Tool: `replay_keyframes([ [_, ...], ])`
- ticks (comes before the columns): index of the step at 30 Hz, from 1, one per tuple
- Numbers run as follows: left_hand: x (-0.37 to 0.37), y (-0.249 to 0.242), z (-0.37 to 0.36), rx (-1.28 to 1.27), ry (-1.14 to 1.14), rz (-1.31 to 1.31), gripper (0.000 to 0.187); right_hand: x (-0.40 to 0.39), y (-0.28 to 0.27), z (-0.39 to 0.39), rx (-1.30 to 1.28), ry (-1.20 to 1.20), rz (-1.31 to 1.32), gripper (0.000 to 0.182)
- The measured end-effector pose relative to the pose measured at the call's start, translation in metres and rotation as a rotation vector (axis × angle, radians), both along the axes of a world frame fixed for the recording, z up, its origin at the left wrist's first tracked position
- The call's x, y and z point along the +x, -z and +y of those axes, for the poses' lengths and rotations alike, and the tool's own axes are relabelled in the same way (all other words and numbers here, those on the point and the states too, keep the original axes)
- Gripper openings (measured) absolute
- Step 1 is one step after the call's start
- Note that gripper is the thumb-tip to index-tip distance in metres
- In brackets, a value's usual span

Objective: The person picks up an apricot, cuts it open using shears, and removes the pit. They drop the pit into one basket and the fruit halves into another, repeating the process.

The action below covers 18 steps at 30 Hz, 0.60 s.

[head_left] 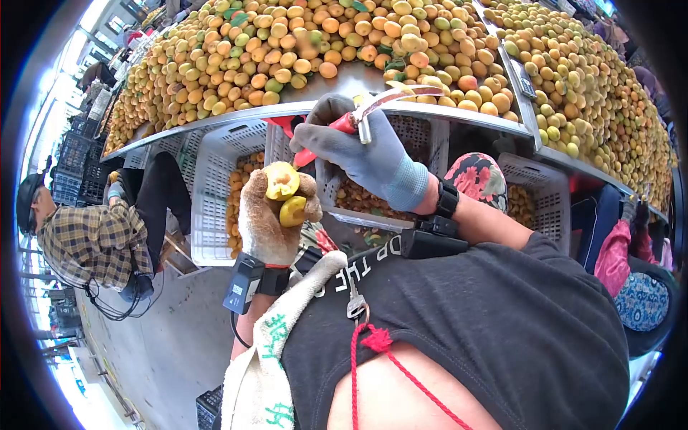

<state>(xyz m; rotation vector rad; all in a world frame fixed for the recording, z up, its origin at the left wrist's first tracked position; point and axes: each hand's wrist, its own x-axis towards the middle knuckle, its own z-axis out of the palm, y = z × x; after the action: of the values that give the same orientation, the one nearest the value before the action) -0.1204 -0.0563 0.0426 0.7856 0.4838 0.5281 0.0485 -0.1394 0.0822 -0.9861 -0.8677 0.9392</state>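
Note:
My left hand (272, 215), in a stained white glove, is closed around a split apricot (281, 181). One half shows its cut yellow face, and the other half (292, 212) sits lower between the fingers. Just above and to the right, my right hand (365, 147) wears a grey glove and grips a red-handled knife (345, 123). Its curved blade (383, 99) points up and right, away from the fruit. The red end of the handle comes out below the fist, close to the cut apricot. A short metal tube (364, 129) shows beside the blade.
Ahead, a metal-edged table (322, 107) bears heaped apricots (236, 64). White plastic crates (208, 193) with cut fruit stand beneath it. A person in a checked shirt (97, 240) sits at left; another in a pink sleeve (613, 251) is at right. Black crates (68, 172) are stacked far left.

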Motion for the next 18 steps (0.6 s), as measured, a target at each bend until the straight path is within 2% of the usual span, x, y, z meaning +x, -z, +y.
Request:
replay_keyframes([
  [2,0.001,-0.001,0.001,-0.001,-0.004,0.013,0.047,0.003,0.001,0.003,-0.023,0.011,-0.050,0.024],
  [5,-0.001,0.002,0.002,0.018,-0.013,-0.030,0.043,0.007,0.000,0.001,-0.037,-0.043,0.025,0.022],
  [8,-0.001,0.010,0.006,0.062,-0.069,-0.088,0.039,0.012,0.007,0.006,0.034,-0.042,0.012,0.021],
  [10,0.000,0.014,0.008,0.086,-0.122,-0.095,0.038,0.014,0.015,0.010,0.169,-0.082,-0.134,0.020],
  [12,0.000,0.016,0.009,0.224,-0.160,-0.099,0.046,0.011,0.013,0.005,0.094,-0.122,-0.089,0.016],
  [15,0.007,0.001,-0.004,0.243,-0.169,-0.053,0.047,0.002,0.014,0.005,0.111,-0.128,0.069,0.014],
  [16,0.008,0.000,-0.005,0.251,-0.137,-0.043,0.047,0.000,0.016,0.006,0.110,-0.127,0.068,0.014],
  [18,0.008,0.001,-0.006,0.226,-0.100,-0.073,0.049,-0.003,0.018,0.007,0.002,-0.017,-0.104,0.015],
])
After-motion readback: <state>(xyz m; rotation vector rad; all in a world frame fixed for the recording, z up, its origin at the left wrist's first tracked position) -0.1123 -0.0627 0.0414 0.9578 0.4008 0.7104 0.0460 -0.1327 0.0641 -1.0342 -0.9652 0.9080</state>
